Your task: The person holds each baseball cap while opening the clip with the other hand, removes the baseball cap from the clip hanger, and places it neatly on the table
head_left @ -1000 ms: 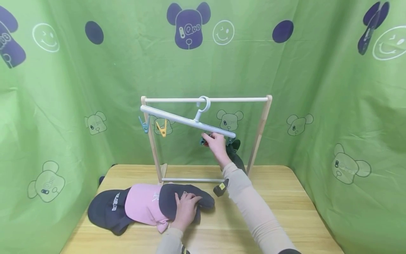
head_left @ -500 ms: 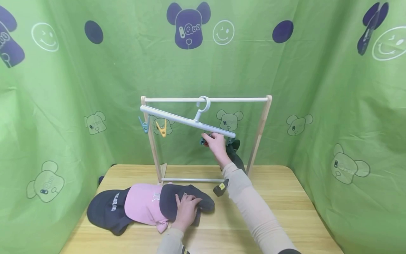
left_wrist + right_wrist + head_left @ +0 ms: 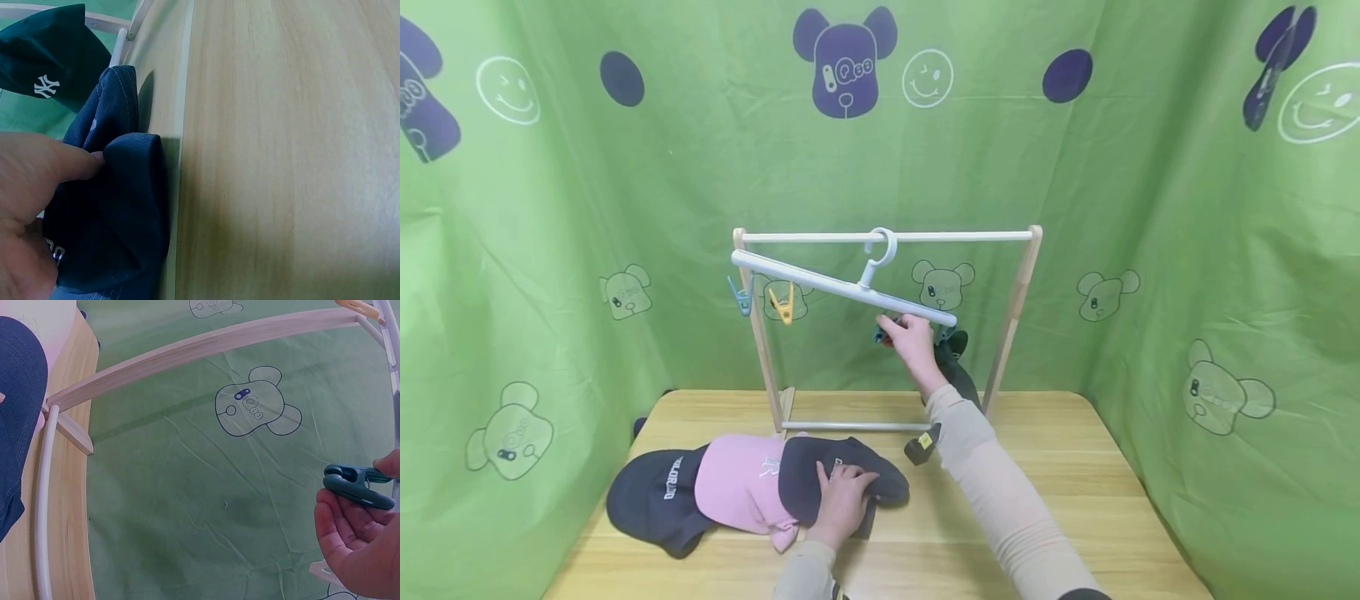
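My left hand grips a dark navy baseball cap at the right end of a row on the table; in the left wrist view, the thumb presses into its folded cloth. My right hand is raised under the right half of a pale blue hanger. Between its thumb and fingers it pinches a dark teal clip. A dark green cap with a white logo hangs at the hanger's right end, partly behind the right forearm in the head view.
The hanger tilts down to the right on a rack's white rail. A blue clip and a yellow clip hang at its left. A pink cap and another navy cap overlap on the wooden table.
My left hand and the navy cap under it have shifted very slightly right, baring more of the pink cap's lettering. The right hand stays at the teal clip.
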`<state>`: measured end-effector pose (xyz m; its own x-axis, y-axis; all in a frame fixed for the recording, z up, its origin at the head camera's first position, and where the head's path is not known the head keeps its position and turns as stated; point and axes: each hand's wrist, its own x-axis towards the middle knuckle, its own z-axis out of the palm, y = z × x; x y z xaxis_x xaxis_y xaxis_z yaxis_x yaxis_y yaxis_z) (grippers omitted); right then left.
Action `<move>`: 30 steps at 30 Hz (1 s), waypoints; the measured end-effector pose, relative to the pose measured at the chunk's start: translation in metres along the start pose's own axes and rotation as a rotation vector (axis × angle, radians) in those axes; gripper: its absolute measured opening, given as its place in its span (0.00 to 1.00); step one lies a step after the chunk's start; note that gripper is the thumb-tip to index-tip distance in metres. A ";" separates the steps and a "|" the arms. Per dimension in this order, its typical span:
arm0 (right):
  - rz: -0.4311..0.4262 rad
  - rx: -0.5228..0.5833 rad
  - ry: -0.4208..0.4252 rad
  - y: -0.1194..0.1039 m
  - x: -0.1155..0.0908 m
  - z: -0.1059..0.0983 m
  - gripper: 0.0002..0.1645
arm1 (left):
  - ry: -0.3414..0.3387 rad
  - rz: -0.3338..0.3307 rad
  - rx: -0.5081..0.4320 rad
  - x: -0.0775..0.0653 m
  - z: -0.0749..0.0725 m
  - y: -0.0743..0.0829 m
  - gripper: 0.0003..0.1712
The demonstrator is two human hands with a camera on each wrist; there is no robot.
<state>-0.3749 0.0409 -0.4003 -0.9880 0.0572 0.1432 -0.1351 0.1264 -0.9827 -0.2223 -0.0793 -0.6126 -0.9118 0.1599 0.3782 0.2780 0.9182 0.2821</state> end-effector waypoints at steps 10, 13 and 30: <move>0.021 0.023 0.012 -0.001 0.000 -0.001 0.14 | -0.064 0.010 0.009 -0.002 -0.003 0.001 0.20; 0.030 0.031 0.009 -0.001 0.000 -0.002 0.14 | -0.080 -0.001 -0.011 -0.001 -0.005 0.001 0.22; 0.040 0.091 -0.004 0.005 0.002 -0.001 0.16 | -0.114 -0.040 -0.038 0.002 -0.016 -0.001 0.32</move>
<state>-0.3779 0.0429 -0.4047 -0.9930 0.0569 0.1034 -0.1016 0.0341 -0.9942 -0.2201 -0.0860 -0.5980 -0.9501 0.1656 0.2643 0.2501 0.9107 0.3288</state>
